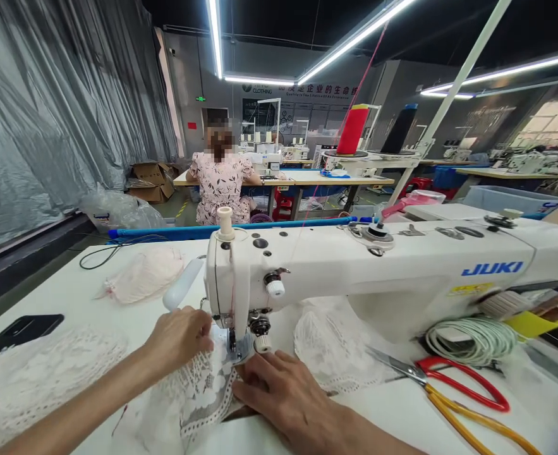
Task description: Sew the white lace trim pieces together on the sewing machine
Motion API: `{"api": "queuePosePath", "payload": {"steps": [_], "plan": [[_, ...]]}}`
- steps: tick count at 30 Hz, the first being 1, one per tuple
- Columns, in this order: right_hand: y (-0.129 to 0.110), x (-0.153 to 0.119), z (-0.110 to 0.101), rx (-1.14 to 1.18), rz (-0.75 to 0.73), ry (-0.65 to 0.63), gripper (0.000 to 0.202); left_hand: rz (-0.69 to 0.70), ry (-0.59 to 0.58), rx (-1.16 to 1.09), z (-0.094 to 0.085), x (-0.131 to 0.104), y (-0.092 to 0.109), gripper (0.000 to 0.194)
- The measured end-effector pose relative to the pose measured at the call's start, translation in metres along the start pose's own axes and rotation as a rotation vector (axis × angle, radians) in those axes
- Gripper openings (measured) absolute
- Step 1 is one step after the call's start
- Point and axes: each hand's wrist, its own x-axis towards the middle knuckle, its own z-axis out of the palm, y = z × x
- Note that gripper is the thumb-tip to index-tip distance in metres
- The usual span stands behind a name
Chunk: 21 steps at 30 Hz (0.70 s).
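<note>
White lace fabric (pixel 207 385) with a scalloped, holed border lies under the presser foot (pixel 236 354) of a white sewing machine (pixel 335 253). My left hand (pixel 181 335) is left of the needle, its fingers curled and closed on the lace's upper edge. Just right of the foot, my right hand (pixel 283 392) has thumb and fingers closed at the lace's border; its fingertips are partly hidden. Behind that hand, more white lace (pixel 330 344) is bunched under the machine arm. Scissors with red and yellow handles (pixel 425 379) lie to its right, their blades parted.
Left on the table are a lace pile (pixel 55 366), a black phone (pixel 23 332) and a pale fabric piece (pixel 143 275). A coil of pale green cord (pixel 471 341) sits at right. Red (pixel 353 131) and black thread cones (pixel 400 131) stand behind. A person (pixel 219 183) sits ahead.
</note>
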Motion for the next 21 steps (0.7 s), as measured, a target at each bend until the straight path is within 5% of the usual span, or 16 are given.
{"api": "queuePosePath", "payload": {"steps": [4,7,12,21], "plan": [[-0.001,-0.001,0.004,-0.027,-0.009,0.028,0.016,0.066,0.178,0.069,0.021,-0.029,0.011,0.026],[0.000,-0.001,0.008,-0.068,-0.040,0.074,0.017,0.352,0.283,0.023,0.042,-0.050,0.018,0.026],[0.004,0.000,0.012,-0.125,-0.067,0.174,0.018,0.508,0.497,0.108,0.053,-0.052,0.017,0.019],[0.008,-0.003,0.020,-0.119,-0.070,0.242,0.009,0.532,0.483,0.250,0.060,-0.050,0.003,0.016]]}}
